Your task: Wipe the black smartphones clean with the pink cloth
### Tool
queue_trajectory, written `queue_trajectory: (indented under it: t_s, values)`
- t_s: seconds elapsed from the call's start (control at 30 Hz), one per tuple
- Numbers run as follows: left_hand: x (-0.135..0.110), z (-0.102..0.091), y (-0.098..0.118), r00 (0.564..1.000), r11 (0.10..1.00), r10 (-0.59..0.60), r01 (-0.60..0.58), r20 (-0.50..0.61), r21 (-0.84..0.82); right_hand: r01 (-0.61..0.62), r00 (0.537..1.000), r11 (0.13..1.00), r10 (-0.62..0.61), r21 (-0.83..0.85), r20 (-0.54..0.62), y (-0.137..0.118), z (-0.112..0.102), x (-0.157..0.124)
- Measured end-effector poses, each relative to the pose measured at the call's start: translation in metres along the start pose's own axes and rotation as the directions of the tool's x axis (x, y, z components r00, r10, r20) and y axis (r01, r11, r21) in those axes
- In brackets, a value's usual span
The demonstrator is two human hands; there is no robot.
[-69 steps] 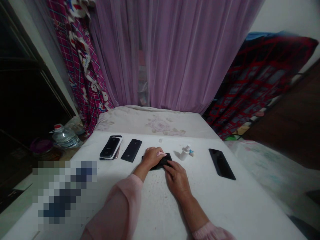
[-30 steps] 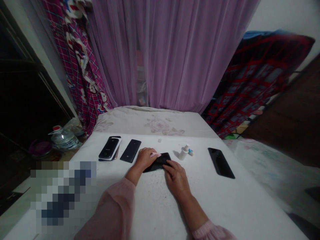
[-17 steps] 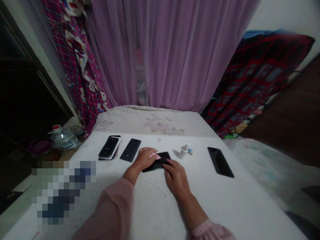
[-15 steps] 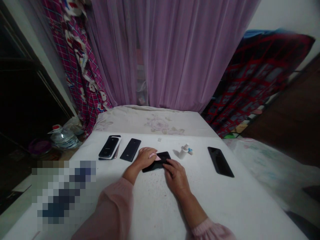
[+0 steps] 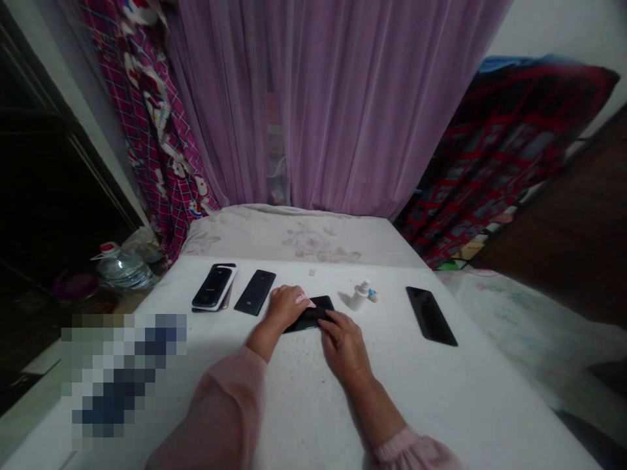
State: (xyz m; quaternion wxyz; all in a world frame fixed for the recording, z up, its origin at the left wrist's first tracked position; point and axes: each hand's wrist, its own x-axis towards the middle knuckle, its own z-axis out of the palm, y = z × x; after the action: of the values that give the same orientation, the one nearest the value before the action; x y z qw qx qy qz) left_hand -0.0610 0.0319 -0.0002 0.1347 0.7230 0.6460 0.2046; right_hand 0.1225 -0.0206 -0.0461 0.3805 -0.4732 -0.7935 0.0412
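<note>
Across the top of the frame hangs a big purple curtain (image 5: pixel 343 98). A red checked blanket (image 5: pixel 504 156) is draped at the upper right and a pink cartoon-print fabric (image 5: pixel 157 143) hangs at the upper left. Below all that, a white table (image 5: pixel 441 391) fills the lower half, with a floral cloth (image 5: pixel 304 235) on the surface just behind it.

Both arms come in from the bottom edge in pink sleeves. The left hand (image 5: pixel 287 305) sits near the middle of the frame with its fingers curled down and closed over a small pink wipe (image 5: pixel 307 301), pressing it onto a black phone (image 5: pixel 316 313) lying flat on the table. The right hand (image 5: pixel 343 339) is just below and right of it, palm down and fingers spread, with the fingertips resting on the phone's near edge and nothing gripped.

Off the table at middle left is a clear water jug (image 5: pixel 120 267). Left of the hands there's a stack of phones (image 5: pixel 213 295) and a dark phone (image 5: pixel 255 292) beside it. Well to the right lies a glossy black phone (image 5: pixel 431 315). Between that one and the hands stands a little white bottle (image 5: pixel 360 297), and a tiny white scrap (image 5: pixel 311 272) lies just above the hands.
</note>
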Motion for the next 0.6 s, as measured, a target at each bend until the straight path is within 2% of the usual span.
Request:
queue_trajectory:
  t_s: [0.37, 0.6]
  values:
    - [0.001, 0.003, 0.012, 0.993, 0.984, -0.093, 0.103, -0.071, 0.145, -0.002, 1.0, 1.0, 0.002, -0.016, 0.021, 0.001, 0.001, 0.0]
    - [-0.006, 0.006, 0.008, 0.994, 0.996, 0.03, -0.021, -0.101, 0.088, -0.007, 1.0, 1.0, 0.007, -0.007, 0.013, 0.0, 0.001, 0.0]
